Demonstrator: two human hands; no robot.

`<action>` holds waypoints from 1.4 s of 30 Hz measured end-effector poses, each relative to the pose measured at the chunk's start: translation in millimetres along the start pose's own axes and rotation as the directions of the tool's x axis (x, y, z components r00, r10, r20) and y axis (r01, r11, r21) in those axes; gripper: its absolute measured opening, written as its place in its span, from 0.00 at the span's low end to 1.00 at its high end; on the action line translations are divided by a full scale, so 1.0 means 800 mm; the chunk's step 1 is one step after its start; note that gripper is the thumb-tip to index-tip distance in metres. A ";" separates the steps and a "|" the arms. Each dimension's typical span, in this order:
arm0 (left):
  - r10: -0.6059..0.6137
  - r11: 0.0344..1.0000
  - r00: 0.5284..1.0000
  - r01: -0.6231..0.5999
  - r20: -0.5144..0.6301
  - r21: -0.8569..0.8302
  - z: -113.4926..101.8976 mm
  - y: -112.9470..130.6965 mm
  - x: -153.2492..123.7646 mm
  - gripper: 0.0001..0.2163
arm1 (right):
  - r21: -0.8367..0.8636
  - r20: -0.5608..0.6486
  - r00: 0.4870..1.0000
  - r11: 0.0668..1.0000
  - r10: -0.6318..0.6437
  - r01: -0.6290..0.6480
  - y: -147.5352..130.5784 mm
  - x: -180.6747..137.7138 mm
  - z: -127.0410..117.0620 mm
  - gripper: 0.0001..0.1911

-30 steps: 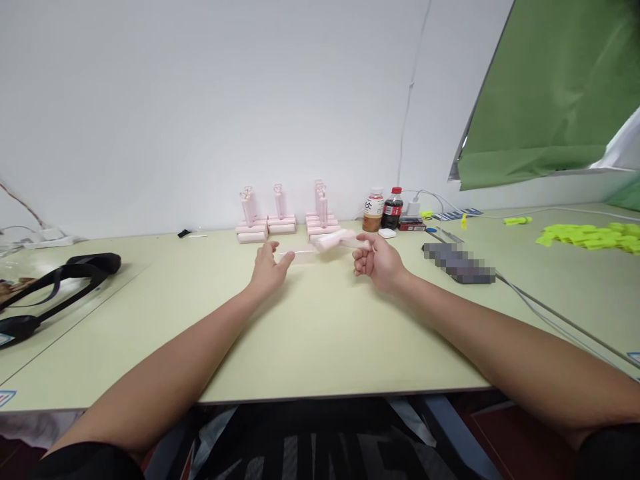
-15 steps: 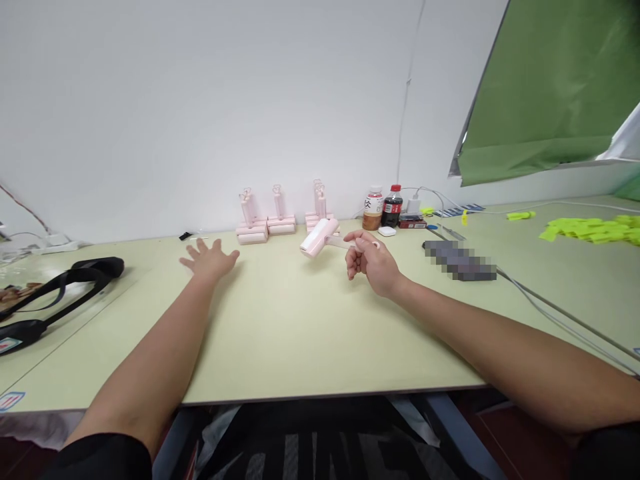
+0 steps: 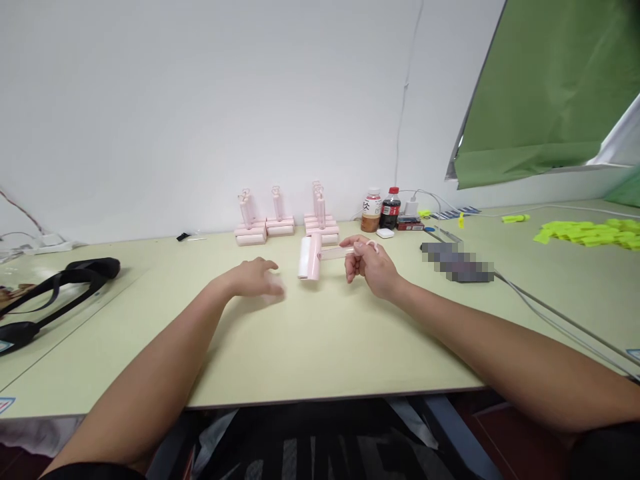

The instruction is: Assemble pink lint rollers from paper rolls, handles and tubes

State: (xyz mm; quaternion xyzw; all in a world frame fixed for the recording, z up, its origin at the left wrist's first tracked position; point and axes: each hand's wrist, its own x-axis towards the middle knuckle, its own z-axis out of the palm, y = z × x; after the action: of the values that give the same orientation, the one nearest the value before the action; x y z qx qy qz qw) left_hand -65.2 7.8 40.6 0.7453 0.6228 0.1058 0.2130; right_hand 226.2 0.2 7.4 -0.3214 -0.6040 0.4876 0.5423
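Nearest us, the desk (image 3: 320, 360) runs from its front edge up to the pink lint roller (image 3: 310, 257), which we take as our mark. Just left of the roller, our left hand (image 3: 253, 278) is palm down and low over the desk. Its fingers are loosely together, slightly curled, and hold nothing. We cannot tell whether it touches the surface.

Right of the roller, our right hand (image 3: 369, 267) pinches the far end of the handle (image 3: 334, 253) between thumb and fingertips. The drum sticks out leftward, at or just above the desk.

That grip worries us most. It is a light pinch at the tip, with the weight at the other end, so we judge the drum could twist, droop or slip free. If its sheet is sticky, it might grab the desk or our left fingers, which are very close.

Just behind the roller, a row of pink rollers (image 3: 280, 223) stands upright. A careless swing away from us could topple them one into another.

Behind the roller and to its right, two bottles (image 3: 381, 210) stand by the wall, and a wider sweep could tip them. Well right of the roller, a cable (image 3: 550, 319) crosses the desk where our forearm might snag it.
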 end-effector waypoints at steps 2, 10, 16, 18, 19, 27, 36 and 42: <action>0.007 0.953 0.999 -0.020 -0.044 -0.302 0.001 0.001 0.003 0.29 | 0.011 0.022 0.999 0.999 -0.038 0.038 -0.001 -0.002 -0.001 0.15; 0.080 0.405 0.953 0.237 0.292 -0.883 -0.004 0.004 0.016 0.34 | -0.042 0.218 0.951 0.971 -0.219 0.233 -0.011 -0.023 0.007 0.14; 0.251 0.341 0.914 0.226 0.320 -0.912 0.005 0.005 0.018 0.37 | -0.071 0.266 0.929 0.956 -0.256 0.283 -0.011 -0.028 0.015 0.16; 0.254 0.341 0.915 0.218 0.313 -0.914 0.009 0.006 0.018 0.36 | -0.088 0.282 0.925 0.953 -0.254 0.289 -0.010 -0.029 0.014 0.17; 0.252 0.348 0.918 0.211 0.307 -0.913 0.011 0.007 0.018 0.36 | -0.106 0.296 0.922 0.950 -0.252 0.294 -0.009 -0.029 0.014 0.17; 0.226 0.431 0.944 0.123 0.239 -0.894 0.021 0.018 0.009 0.38 | -0.212 0.399 0.882 0.910 -0.251 0.355 -0.002 -0.029 0.013 0.18; 0.327 0.422 0.895 0.149 0.303 -0.894 0.025 0.013 0.010 0.37 | -0.162 0.367 0.918 0.961 -0.151 0.223 -0.003 -0.030 0.013 0.19; 0.384 0.441 0.858 0.156 0.342 -0.884 0.027 0.017 0.004 0.44 | -0.016 0.321 0.941 0.993 -0.104 0.115 -0.005 -0.025 0.016 0.20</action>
State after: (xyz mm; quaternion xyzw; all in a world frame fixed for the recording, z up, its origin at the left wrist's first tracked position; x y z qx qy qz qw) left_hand -43.7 5.2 27.5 0.5622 0.3410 0.2352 0.7157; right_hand 218.4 -22.8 5.0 -0.2135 -0.7091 0.4920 0.4578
